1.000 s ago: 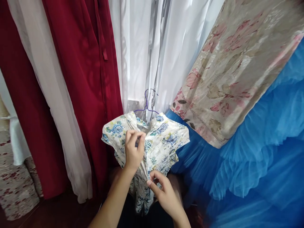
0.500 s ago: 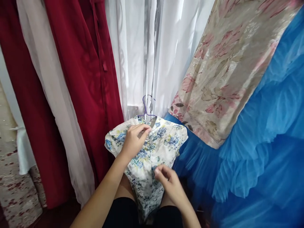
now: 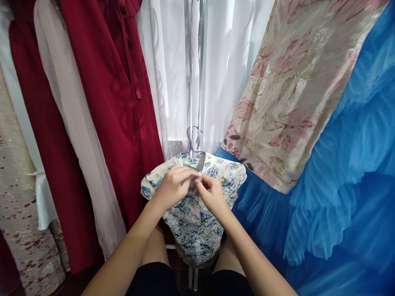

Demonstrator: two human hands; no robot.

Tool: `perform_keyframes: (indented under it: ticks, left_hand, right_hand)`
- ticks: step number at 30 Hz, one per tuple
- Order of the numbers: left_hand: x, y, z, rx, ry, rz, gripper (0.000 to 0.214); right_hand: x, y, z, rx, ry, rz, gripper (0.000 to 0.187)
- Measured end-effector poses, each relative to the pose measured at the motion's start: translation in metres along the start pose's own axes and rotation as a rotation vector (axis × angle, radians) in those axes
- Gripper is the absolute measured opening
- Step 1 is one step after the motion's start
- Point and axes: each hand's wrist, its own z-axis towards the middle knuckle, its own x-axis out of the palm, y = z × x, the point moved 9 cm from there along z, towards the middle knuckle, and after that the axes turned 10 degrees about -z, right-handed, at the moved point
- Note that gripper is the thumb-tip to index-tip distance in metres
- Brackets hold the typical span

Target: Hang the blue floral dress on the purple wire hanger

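Observation:
A white garment with blue flowers (image 3: 196, 230) hangs before me on a purple hanger (image 3: 190, 142). At the front of its neckline, my left hand (image 3: 177, 185) pinches the fabric edge between thumb and fingers. My right hand (image 3: 211, 193) meets it there, fingertips closed at the same spot just below the collar. The fingertips of both hands touch or nearly touch. Whether a button or other small fastener lies between them is hidden. Below the hands the garment's lower part hangs between my knees.
Dark red garments (image 3: 114, 102) and a pale sheer one (image 3: 77, 131) hang at the left. A white curtain (image 3: 228, 74) and metal poles (image 3: 200, 74) stand behind. To the right hang a beige floral garment (image 3: 284, 98) and a blue tulle dress (image 3: 333, 205).
My right hand has risen from the garment's middle to the neckline, joining my left hand. The garment's lower part has swung, and a metal pole now shows beneath it.

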Motion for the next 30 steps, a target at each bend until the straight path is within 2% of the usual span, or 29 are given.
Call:
perform_keyframes:
  ticks: [3,6,9,11,12,13,14,15,17,20,23,25,28,30]
  left_hand:
    - [-0.013,0.001,0.005,-0.015,-0.170,0.034,0.022]
    - [-0.049,0.020,0.007,-0.100,-0.385,-0.004,0.016]
    - [-0.094,0.073,-0.004,-0.204,-0.601,-0.149,0.011]
    - [-0.114,0.126,-0.026,-0.307,-0.758,-0.286,0.017]
    - [-0.120,0.155,-0.045,-0.391,-0.871,-0.363,0.019]
    - [-0.119,0.185,-0.070,-0.520,-0.995,-0.456,0.022]
    - [-0.109,0.213,-0.099,-0.690,-1.123,-0.576,0.025]
    - [-0.091,0.234,-0.127,-0.862,-1.212,-0.707,0.027]
    - [-0.055,0.249,-0.164,-1.032,-1.199,-0.795,0.029]
    - [0.003,0.243,-0.200,-1.152,-1.068,-0.895,0.029]
    - [0.048,0.217,-0.205,-1.161,-0.942,-1.007,0.028]
    - [0.064,0.189,-0.184,-1.075,-0.805,-1.066,0.030]
    - [0.068,0.129,-0.126,-0.766,-0.508,-1.013,0.021]
    - [0.071,0.081,-0.089,-0.539,-0.283,-0.882,0.011]
  right_hand:
    - [0.005,-0.020,0.001,0.047,0.001,-0.105,0.033]
    - [0.018,-0.042,-0.009,0.077,0.120,-0.154,0.032]
    - [0.027,-0.058,-0.026,0.150,0.252,-0.056,0.031]
    - [0.030,-0.058,-0.036,0.185,0.304,0.030,0.030]
    - [0.031,-0.055,-0.038,0.194,0.317,0.065,0.030]
    - [0.033,-0.051,-0.040,0.198,0.323,0.090,0.030]
    - [0.034,-0.048,-0.041,0.197,0.327,0.106,0.030]
    - [0.037,-0.045,-0.041,0.195,0.330,0.117,0.029]
    - [0.040,-0.046,-0.043,0.202,0.330,0.138,0.028]
    - [0.035,-0.067,-0.051,0.255,0.306,0.139,0.027]
    - [0.020,-0.098,-0.068,0.305,0.346,0.062,0.029]
    - [0.011,-0.111,-0.083,0.303,0.439,-0.022,0.028]
    - [0.005,-0.108,-0.098,0.257,0.544,-0.099,0.008]
    - [0.009,-0.092,-0.102,0.220,0.573,-0.056,0.038]
